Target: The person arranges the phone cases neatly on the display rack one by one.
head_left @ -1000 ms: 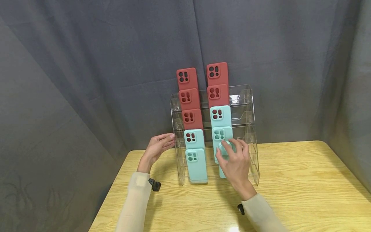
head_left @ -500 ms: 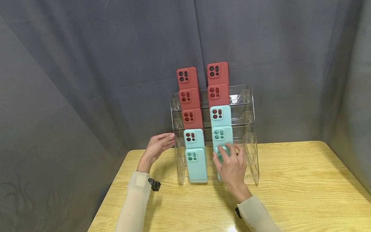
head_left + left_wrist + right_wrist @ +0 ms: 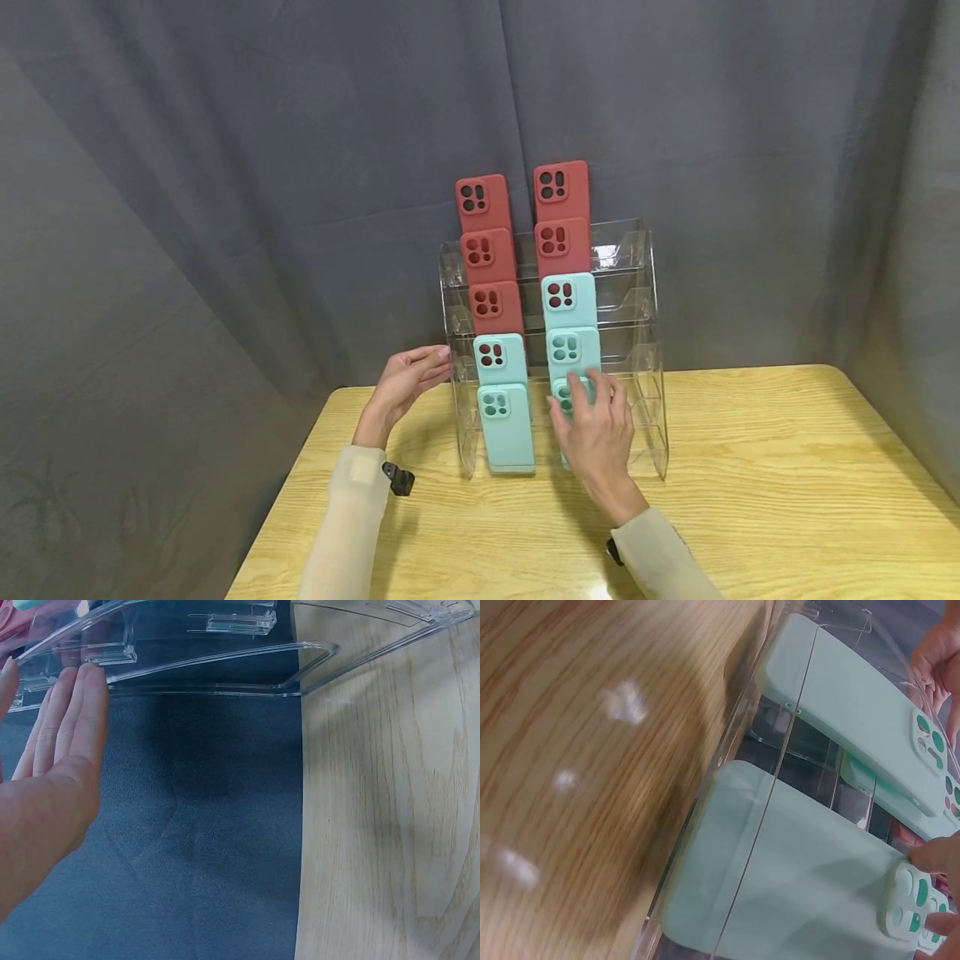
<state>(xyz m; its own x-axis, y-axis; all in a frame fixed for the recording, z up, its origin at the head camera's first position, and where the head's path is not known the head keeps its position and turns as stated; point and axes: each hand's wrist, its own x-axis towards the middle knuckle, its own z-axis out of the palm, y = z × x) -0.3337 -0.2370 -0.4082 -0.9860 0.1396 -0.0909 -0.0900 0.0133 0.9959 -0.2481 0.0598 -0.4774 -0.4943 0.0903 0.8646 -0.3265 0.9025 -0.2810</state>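
Low in the right column of the clear rack (image 3: 624,300) sits a mint phone case (image 3: 795,870). My right hand (image 3: 600,429) holds it by its camera end, thumb at one side edge and fingers by the camera cutouts. In the right wrist view its lower end stands behind the rack's clear front lip. My left hand (image 3: 405,385) has its fingers straight, with the fingertips against the rack's left side. Beside the held case, in the left column, another mint case (image 3: 510,437) stands in the lowest tier.
Above in both columns, more mint cases (image 3: 573,312) and several red cases (image 3: 489,267) overlap upward. The rack stands near the back of a wooden table (image 3: 757,467). A grey curtain (image 3: 360,150) hangs behind it.
My right hand has moved down and slightly left with the mint case, which has come lower into the bottom tier. The left hand stays at the rack's side.
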